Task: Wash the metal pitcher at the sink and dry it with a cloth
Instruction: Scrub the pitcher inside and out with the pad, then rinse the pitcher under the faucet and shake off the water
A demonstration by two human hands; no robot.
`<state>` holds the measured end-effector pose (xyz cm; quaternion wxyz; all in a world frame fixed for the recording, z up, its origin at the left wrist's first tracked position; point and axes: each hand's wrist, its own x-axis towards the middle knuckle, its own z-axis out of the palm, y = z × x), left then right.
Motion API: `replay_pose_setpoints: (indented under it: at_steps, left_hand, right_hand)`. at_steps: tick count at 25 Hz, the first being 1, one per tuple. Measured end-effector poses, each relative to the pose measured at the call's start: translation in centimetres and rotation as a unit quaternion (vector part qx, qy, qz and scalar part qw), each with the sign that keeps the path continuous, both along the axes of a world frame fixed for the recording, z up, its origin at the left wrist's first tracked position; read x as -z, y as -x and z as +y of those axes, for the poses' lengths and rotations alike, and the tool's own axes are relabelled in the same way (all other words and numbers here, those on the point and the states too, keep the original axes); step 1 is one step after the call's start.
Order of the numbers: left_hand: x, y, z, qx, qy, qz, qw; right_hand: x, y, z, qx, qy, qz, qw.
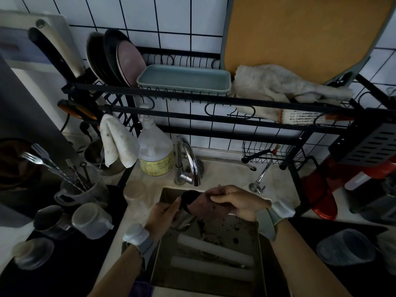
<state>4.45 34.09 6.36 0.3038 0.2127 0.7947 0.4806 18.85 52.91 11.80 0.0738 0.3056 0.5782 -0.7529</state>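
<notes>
Over the sink, just below the chrome tap, my left hand holds the metal pitcher tilted, its dark mouth facing me. Most of the pitcher's body is hidden behind a brownish cloth or sponge. My right hand pinches that cloth at its top edge and presses it against the pitcher's right side. No water is seen running from the tap.
A white cloth hangs from the black dish rack at left; another pale cloth lies on the rack's right. A soap bottle stands beside the tap. Cups, a utensil jug and containers crowd the left counter.
</notes>
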Motion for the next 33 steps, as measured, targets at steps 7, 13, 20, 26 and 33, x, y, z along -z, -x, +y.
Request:
replay_pose_setpoints:
  at_steps: [7, 13, 20, 26, 33]
  left_hand:
    - [1.9, 1.0, -0.7, -0.074, -0.084, -0.159, 0.981]
    - [2.7, 1.8, -1.2, -0.078, -0.117, -0.181, 0.973]
    - [1.3, 1.7, -0.6, -0.088, -0.153, -0.209, 0.962]
    - [1.3, 1.3, -0.2, -0.069, -0.143, -0.218, 0.963]
    - [2.8, 1.7, 0.6, -0.038, -0.108, -0.157, 0.981]
  right_hand:
    - [0.9, -0.5, 1.2, 0.129, 0.041, -0.009, 0.991]
    - [2.6, -0.7, 2.0, 0.236, 0.077, -0.028, 0.968]
    - [5.8, 0.8, 2.8, 0.337, 0.041, -0.064, 0.939]
    - [9.9, 3.4, 4.2, 0.348, -0.029, -0.137, 0.927]
    - [12.0, 6.7, 5.7, 0.300, -0.025, -0.107, 0.948]
